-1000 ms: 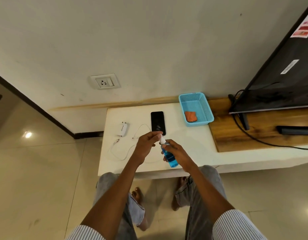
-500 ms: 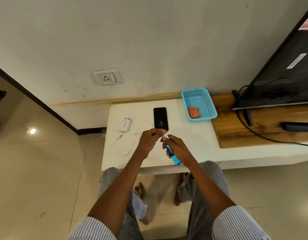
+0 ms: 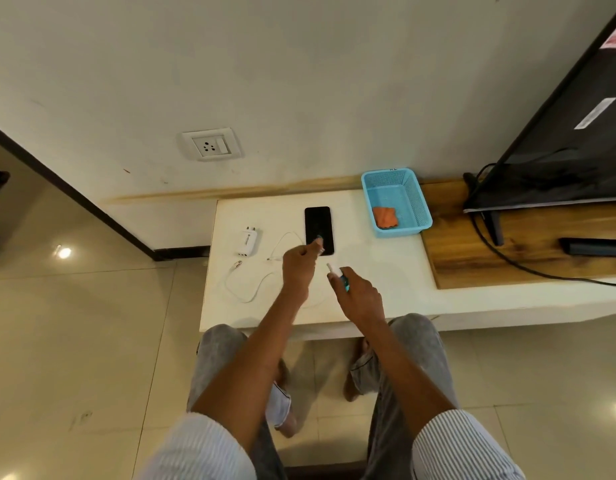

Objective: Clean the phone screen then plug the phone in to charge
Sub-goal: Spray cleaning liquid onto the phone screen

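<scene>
A black phone point(image 3: 319, 225) lies screen up on the white table point(image 3: 386, 271). My right hand point(image 3: 360, 297) grips a small blue spray bottle point(image 3: 344, 284), and its bare white nozzle point(image 3: 333, 269) points toward the phone. My left hand point(image 3: 298, 268) hovers over the phone's near end and pinches a small clear cap point(image 3: 321, 247) at its fingertips. A white charger plug point(image 3: 247, 241) lies left of the phone, with a loose white cable point(image 3: 252, 292) curled on the table beside it. An orange cloth point(image 3: 385, 217) sits in the blue basket point(image 3: 389, 173).
A wall socket point(image 3: 211, 145) is set in the wall above the table's left end. A black TV point(image 3: 559, 140) stands on a wooden board point(image 3: 472, 251) at the right, with a black cord point(image 3: 507, 259) and a dark bar point(image 3: 594, 246) on it. My knees are under the table's front edge.
My left hand has come away from the bottle's nozzle with the clear cap and moved up over the phone. The nozzle now shows bare.
</scene>
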